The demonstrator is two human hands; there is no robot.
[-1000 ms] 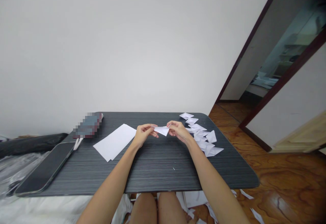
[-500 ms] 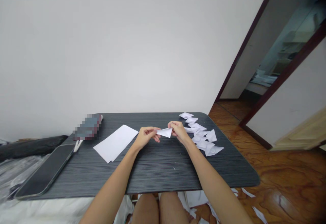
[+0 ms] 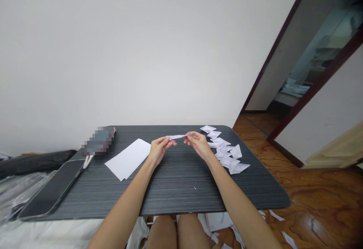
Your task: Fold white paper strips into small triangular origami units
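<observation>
Left hand (image 3: pixel 159 149) and right hand (image 3: pixel 197 144) both pinched narrow on one small folded white paper piece (image 3: pixel 177 137), one end each, thumbs on the near side; left has its left end, right its right end. Piece is held above the far half of the tabletop, mid-width, seen nearly edge-on as a thin strip, so fold details can't be read. Forearms come in from the near edge, angled inward. Left of the left hand: white paper sheets (image 3: pixel 127 160), at least two, stacked slightly offset and lying at a slant, far right corner meeting the left hand in this view. Just right of the right hand: loose cluster of folded paper boats (image 3: pixel 224 151), running from the far edge toward the viewer, several overlapping. Tiny white scrap (image 3: pixel 194 187) on the dark streaked table (image 3: pixel 181 192) between the forearms. Left end of table: black-screened smartphone (image 3: pixel 52 188) lying flat, white cable (image 3: pixel 88 161) at its far end, then a pixelated object (image 3: pixel 99 141), can't tell what. Beyond the far edge, plain white wall (image 3: pixel 170 52). Below right, brown wood-look floor (image 3: pixel 326 188) with paper scraps (image 3: pixel 276 215) on it
</observation>
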